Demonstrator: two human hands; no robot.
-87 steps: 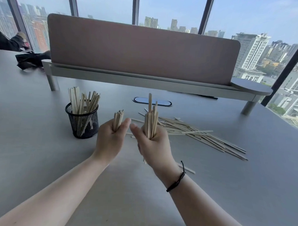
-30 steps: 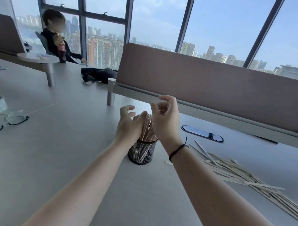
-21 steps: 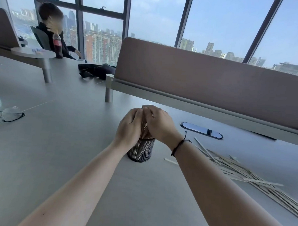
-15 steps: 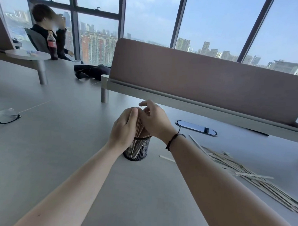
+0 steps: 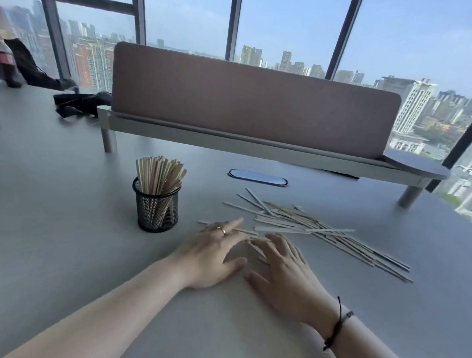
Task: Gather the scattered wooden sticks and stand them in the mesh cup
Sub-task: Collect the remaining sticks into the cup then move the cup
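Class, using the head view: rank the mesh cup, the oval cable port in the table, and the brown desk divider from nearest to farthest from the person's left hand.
1. Mesh cup: nearest, just beyond the left hand and to its left.
2. Oval cable port: farther back on the table, slightly right of the hand.
3. Brown desk divider: farthest, standing along the back behind the port.

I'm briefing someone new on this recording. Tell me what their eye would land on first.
First, the black mesh cup, left of centre on the grey table, packed with upright wooden sticks. Next, the loose pile of sticks fanned flat across the table to its right. In front, the left hand and right hand lie open, palms down, fingertips reaching the nearest loose sticks.
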